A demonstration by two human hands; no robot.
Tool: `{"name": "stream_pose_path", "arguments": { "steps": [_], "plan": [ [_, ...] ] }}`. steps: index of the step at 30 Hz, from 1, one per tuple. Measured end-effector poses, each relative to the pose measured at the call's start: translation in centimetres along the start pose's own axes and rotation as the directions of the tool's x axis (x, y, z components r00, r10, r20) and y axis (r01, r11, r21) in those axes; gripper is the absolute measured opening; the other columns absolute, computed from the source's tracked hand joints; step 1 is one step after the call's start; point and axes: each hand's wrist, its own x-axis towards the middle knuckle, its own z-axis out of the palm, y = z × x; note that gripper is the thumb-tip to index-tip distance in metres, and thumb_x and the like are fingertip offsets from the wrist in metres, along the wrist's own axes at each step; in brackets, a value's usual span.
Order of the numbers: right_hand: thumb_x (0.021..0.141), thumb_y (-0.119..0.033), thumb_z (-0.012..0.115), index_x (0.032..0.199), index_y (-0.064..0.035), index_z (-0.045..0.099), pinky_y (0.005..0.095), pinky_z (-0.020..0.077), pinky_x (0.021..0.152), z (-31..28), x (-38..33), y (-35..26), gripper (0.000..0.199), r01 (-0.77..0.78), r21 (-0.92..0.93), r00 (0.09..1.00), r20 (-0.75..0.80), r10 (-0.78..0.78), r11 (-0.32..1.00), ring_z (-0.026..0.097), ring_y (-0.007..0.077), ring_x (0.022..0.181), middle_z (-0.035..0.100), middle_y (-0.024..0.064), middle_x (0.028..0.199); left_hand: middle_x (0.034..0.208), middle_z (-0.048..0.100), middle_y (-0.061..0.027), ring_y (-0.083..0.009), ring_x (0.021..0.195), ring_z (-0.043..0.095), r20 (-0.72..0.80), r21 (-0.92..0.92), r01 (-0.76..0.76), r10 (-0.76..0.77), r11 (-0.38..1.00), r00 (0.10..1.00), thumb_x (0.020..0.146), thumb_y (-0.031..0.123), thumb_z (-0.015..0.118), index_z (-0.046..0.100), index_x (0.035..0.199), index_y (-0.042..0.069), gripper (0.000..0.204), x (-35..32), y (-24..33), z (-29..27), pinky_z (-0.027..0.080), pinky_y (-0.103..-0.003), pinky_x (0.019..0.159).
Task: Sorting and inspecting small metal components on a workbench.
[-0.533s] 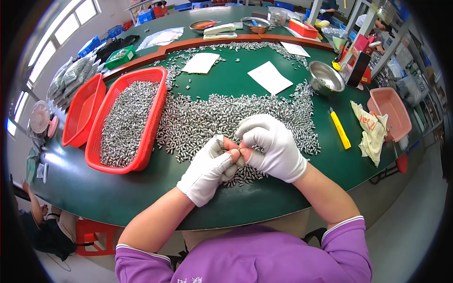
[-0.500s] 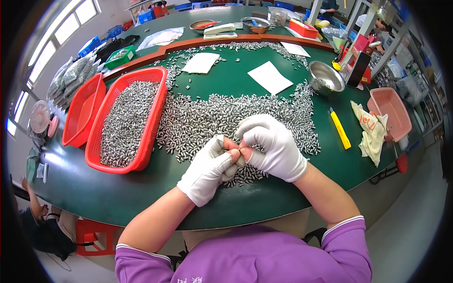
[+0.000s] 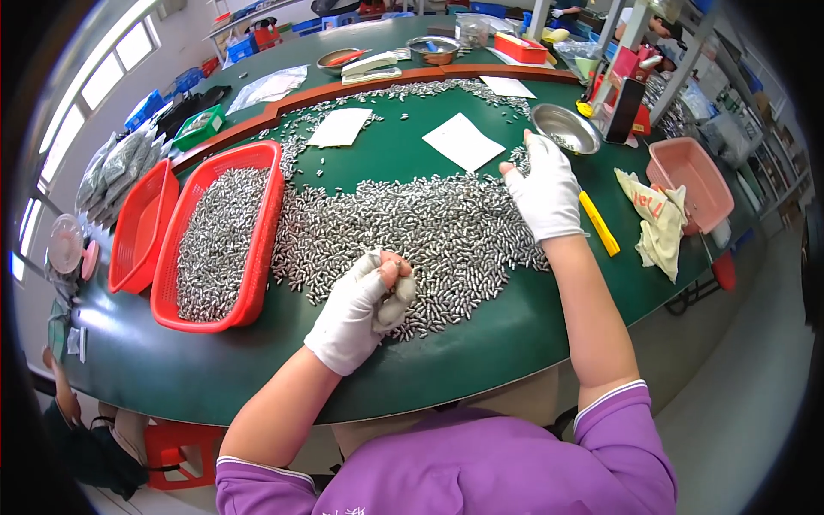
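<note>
Over the near edge of a spread of small silvery, bullet-shaped metal pieces (image 3: 421, 227), my left hand (image 3: 352, 313) is closed in a pinch. It wears a white glove with bare thumb and fingertip, and a tiny metal piece shows between them. My right hand (image 3: 547, 193), gloved the same way, reaches out by the far right of the spread, just short of a steel bowl (image 3: 589, 130). Its thumb and forefinger are apart, with nothing visible between them. Some small pieces lie in the bowl.
A red basket (image 3: 273, 193) full of metal pieces stands left, beside an empty red basket (image 3: 142, 215). White papers (image 3: 463, 142) lie on the green table (image 3: 283, 369). A yellow cutter knife (image 3: 599, 225), a cloth (image 3: 657, 227) and a pink basket (image 3: 691, 184) are right.
My hands were together at the near edge of the spread; now they are apart. The right hand has moved away and to the right, up to the bowl. The left stays pinched, slightly further left.
</note>
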Motion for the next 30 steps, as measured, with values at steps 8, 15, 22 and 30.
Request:
{"name": "stream_pose_path", "arguments": {
  "steps": [8, 15, 22, 30],
  "plan": [
    [0.079, -0.025, 0.071, 0.089, -0.0142, 0.068, 0.0406, 0.0511, 0.08, -3.7, 0.7, 4.6, 0.015, -0.375, 0.02, 0.924, 0.087, 0.372, 0.927, 0.064, 0.0288, 0.091, 0.066, 0.0072, 0.099, 0.065, 0.035, 0.0052, -0.0044, 0.048, 0.025, -0.017, 0.153, -0.153, 0.157, 0.976, 0.987, 0.099, 0.027, 0.054, 0.052, 0.1, 0.011, 0.016, 0.2, 0.8, -0.6, 0.02, -0.021, 0.042],
    [0.081, -0.042, 0.068, 0.113, -0.0157, 0.068, 0.0427, 0.0519, 0.086, -8.4, -3.0, 9.4, 0.042, -0.37, -0.374, 0.643, 0.558, 0.525, 0.85, 0.063, 0.0312, 0.104, 0.065, 0.0129, 0.114, 0.075, 0.055, -0.0023, -0.0091, 0.064, 0.048, -0.069, 0.877, -0.139, 0.406, 0.461, 0.911, 0.095, 0.006, 0.054, 0.056, 0.095, 0.004, 0.003, -3.6, -0.9, 2.5, 0.044, -0.025, 0.06],
    [0.087, -0.027, 0.063, 0.103, -0.0101, 0.066, 0.0439, 0.0521, 0.079, -8.4, -5.5, 11.8, 0.023, -0.498, -0.303, 0.711, 0.394, 0.583, 0.812, 0.065, 0.0341, 0.088, 0.068, 0.014, 0.095, 0.076, 0.064, -0.0161, -0.0365, 0.069, 0.063, 0.052, 0.997, -0.021, 0.416, -0.08, 0.908, 0.09, 0.009, 0.061, 0.058, 0.093, 0.005, 0.007, -6.8, -4.7, 3.9, 0.05, -0.037, 0.063],
    [0.095, -0.019, 0.063, 0.138, 0.004, 0.042, 0.0231, 0.0459, 0.086, -17.0, -8.0, -1.4, 0.053, -0.686, 0.551, 0.714, 0.634, 0.297, 0.476, 0.055, 0.0081, 0.093, 0.058, 0.0054, 0.112, 0.073, 0.063, -0.0147, -0.0361, 0.07, 0.062, 0.045, 0.914, 0.109, 0.367, -0.39, 0.929, 0.09, 0.017, 0.06, 0.058, 0.091, 0.01, 0.007, -7.2, -4.8, 4.0, 0.048, -0.045, 0.062]
  ]
}}
